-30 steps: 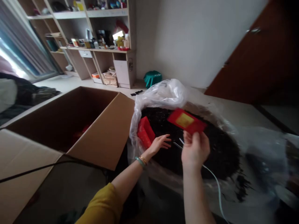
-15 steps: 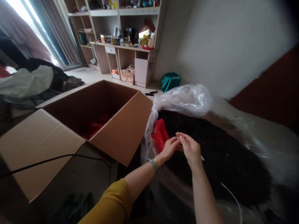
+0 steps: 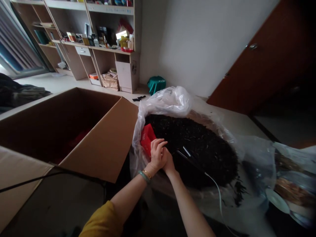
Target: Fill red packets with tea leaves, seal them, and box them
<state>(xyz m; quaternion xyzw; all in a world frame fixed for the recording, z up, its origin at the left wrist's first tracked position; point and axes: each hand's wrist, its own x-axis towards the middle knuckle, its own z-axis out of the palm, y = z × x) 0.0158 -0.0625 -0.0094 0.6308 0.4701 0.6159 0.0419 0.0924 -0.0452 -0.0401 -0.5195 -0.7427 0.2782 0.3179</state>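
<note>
filling the left half of the frame, a big open cardboard box point(image 3: 74, 128) is seen, with dim red things lying deep inside it; its raised flap stands just left of the hands. a black cable point(image 3: 37, 179) is draped across the box's near flap at lower left. at centre, a clear plastic bag point(image 3: 170, 98) is opened wide around a heap of dark loose tea leaves point(image 3: 197, 148), and a red packet point(image 3: 146, 140) is lodged upright at the heap's left edge, against the plastic. the left hand point(image 3: 158, 154) is closed over the right hand point(image 3: 168, 159) just beside that packet; whether anything is held in the fingers cannot be told. a thin white cord point(image 3: 217, 191) is trailed from the heap toward the lower right. shelves point(image 3: 98, 39) crowded with small items are seen at upper left, a green bundle point(image 3: 156, 84) on the floor beyond the bag, and a brown door point(image 3: 259, 65) at upper right.
</note>
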